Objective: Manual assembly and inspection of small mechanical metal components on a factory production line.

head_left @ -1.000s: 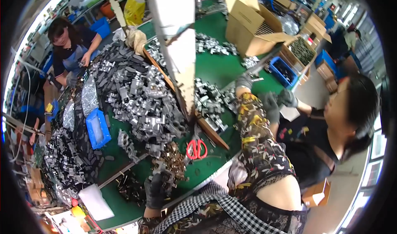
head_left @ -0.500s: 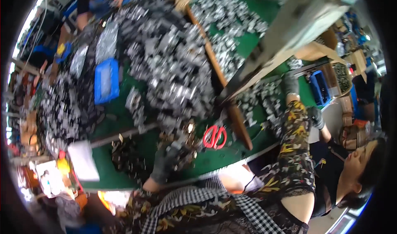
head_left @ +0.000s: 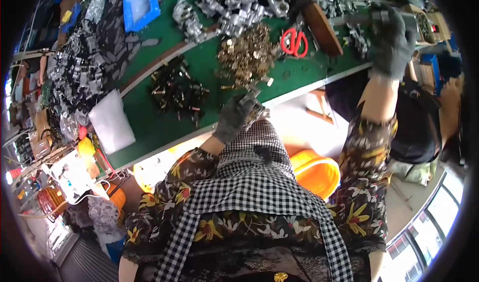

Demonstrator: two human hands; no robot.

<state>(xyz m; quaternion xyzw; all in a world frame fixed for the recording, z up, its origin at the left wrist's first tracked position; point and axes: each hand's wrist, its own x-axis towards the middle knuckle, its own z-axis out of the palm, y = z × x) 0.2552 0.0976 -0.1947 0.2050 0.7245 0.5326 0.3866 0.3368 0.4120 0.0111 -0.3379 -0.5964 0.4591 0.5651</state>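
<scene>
Your left hand [head_left: 233,118] pinches a small metal part [head_left: 251,100] at frame centre, beside the brass pile [head_left: 247,55]; right hand [head_left: 394,42] reaches upper right, fingers' grip unclear.

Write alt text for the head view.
A person in grey gloves works at a green table: the left hand holds a small metal part near a heap of brass pieces, the right hand reaches over grey metal parts. Red scissors lie between.
</scene>
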